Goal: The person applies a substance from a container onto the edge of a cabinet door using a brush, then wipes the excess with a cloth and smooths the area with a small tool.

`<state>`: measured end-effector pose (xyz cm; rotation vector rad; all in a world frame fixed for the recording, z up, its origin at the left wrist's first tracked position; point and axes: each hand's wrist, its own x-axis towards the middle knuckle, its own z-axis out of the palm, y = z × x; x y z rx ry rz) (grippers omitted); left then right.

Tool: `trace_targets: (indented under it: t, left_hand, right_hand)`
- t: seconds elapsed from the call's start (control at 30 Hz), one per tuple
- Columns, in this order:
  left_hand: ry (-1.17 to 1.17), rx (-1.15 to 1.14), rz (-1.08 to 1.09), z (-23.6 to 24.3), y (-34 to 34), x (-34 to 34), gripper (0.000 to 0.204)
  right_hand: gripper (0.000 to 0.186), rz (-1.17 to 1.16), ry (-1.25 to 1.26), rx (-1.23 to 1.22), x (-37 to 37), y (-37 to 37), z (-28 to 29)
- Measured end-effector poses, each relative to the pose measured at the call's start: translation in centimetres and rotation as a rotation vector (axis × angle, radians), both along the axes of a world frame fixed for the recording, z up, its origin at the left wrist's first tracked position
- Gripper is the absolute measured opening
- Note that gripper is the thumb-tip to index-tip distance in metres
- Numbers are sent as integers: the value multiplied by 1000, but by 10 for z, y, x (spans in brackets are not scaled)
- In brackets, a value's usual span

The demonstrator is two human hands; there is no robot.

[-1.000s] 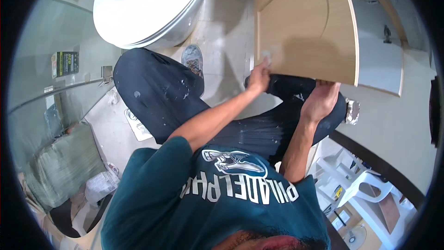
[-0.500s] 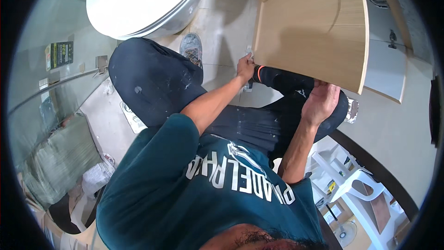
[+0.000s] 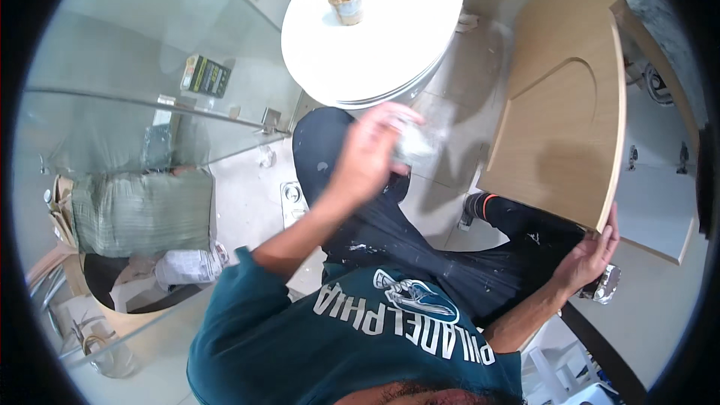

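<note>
My left hand (image 3: 366,151) is raised in front of the toilet, its fingers closed on a crumpled white rag (image 3: 417,141). Motion smears both, so the rag's material is hard to make out. On the right stands a light wooden cabinet door (image 3: 544,135) with a curved groove in its face. My right hand (image 3: 589,259) grips its near lower corner, fingers up along the outer edge and thumb against the bottom. Farther off, a small stained cup (image 3: 346,4) with a stick in it rests on the white toilet lid (image 3: 375,52).
A glass panel (image 3: 135,60) spans the left side, a small dark box (image 3: 206,76) beside it. A wrapped greenish bundle (image 3: 142,210) lies lower left. The cabinet's white inner panel (image 3: 656,199) with hinges shows behind the door. A white stool (image 3: 562,367) stands lower right.
My left hand has left the door's lower corner and risen leftward with the rag. My right hand has shifted to the door's outer corner. The view has turned left, bringing the cup into sight.
</note>
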<state>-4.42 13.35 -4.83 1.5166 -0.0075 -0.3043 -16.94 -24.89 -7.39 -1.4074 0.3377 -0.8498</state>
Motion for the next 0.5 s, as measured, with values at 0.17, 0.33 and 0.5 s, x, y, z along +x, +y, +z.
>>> trace_targets:
  t: [0.17,0.33,0.5]
  left_hand:
    - [-174,311,124,13,69,63,40]
    - [-398,963,302,-26,95,136,106]
    - [-491,818,287,-60,102,220,119]
  right_hand:
    - [29,-290,117,-304,-7,-27,33]
    - [27,-397,162,-445,-29,-46,33]
    - [31,-504,261,-444,-47,-42,34]
